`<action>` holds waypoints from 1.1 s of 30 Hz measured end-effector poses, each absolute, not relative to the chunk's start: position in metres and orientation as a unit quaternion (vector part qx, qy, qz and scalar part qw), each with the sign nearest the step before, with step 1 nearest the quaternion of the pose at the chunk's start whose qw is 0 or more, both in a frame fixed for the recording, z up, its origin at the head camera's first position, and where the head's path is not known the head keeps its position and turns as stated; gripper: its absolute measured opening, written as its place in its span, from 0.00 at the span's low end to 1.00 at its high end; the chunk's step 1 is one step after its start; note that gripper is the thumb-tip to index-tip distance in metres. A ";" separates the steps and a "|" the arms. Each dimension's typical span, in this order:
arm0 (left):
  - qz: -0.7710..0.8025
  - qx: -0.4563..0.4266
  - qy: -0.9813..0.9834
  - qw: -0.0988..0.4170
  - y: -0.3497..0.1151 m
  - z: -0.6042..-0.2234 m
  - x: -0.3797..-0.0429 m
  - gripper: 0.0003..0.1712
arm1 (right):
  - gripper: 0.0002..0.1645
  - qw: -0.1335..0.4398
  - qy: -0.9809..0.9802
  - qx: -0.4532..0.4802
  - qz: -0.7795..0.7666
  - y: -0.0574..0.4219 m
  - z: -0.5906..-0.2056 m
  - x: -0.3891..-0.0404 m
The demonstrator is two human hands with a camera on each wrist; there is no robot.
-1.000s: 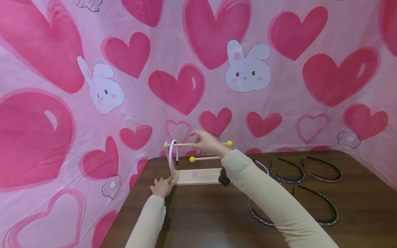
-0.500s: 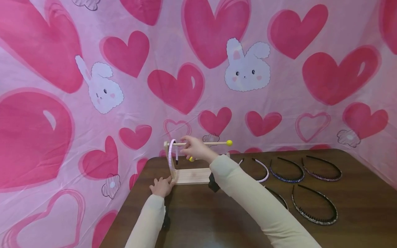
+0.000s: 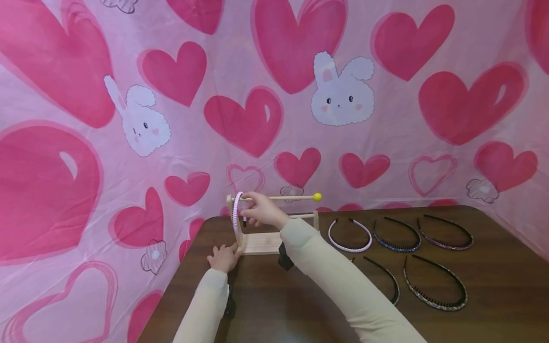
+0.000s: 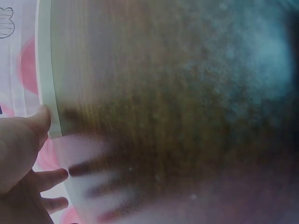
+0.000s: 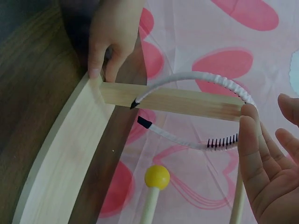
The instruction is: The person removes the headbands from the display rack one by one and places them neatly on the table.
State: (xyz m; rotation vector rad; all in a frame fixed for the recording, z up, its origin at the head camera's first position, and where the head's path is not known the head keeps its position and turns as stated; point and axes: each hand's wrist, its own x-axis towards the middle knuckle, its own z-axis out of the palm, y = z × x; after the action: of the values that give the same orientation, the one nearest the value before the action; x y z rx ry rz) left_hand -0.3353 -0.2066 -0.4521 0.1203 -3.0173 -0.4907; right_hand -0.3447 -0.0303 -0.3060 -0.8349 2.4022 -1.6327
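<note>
A wooden stand (image 3: 261, 243) with a flat base has an upper rod (image 3: 291, 197) tipped by a yellow ball. From that rod, near the left post (image 5: 187, 101), hangs a white-pink headband (image 3: 235, 214) with black tips and small teeth. My right hand (image 3: 263, 209) is beside the headband; in the right wrist view its nearly straight fingers (image 5: 250, 149) touch the band's top, thumb apart. At the base's left end rests my left hand (image 3: 224, 258), fingers spread, touching the base and table. The lower rod's yellow ball (image 5: 157, 177) shows in the right wrist view.
Right of the stand lie a pale pink headband (image 3: 350, 248), a blue one (image 3: 396, 248) and a purplish one (image 3: 446, 247). Nearer are a dark glittery headband (image 3: 437, 304) and another partly behind the right sleeve (image 3: 339, 276). A heart-patterned cloth (image 3: 274, 133) hangs behind the table.
My right hand has moved left along the upper rod to the hanging headband. The headbands on the table are less covered by the arm. My left hand stays in place.
</note>
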 end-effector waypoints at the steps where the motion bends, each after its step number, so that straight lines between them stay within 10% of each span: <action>1: -0.162 0.039 -0.985 0.042 -0.206 -0.452 -0.335 0.27 | 0.29 0.058 0.792 -0.275 -0.542 -0.031 -0.307 -0.345; 33: -0.168 0.044 -0.985 0.015 -0.206 -0.450 -0.336 0.28 | 0.32 0.166 0.721 -0.285 -0.610 -0.048 -0.327 -0.351</action>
State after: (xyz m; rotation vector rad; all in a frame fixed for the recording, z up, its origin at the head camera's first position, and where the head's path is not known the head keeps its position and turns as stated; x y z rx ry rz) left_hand -0.3360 -0.2062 -0.4501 0.1380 -3.0635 -0.5239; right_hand -0.3506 -0.0482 -0.3274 -0.8103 2.0526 -1.7377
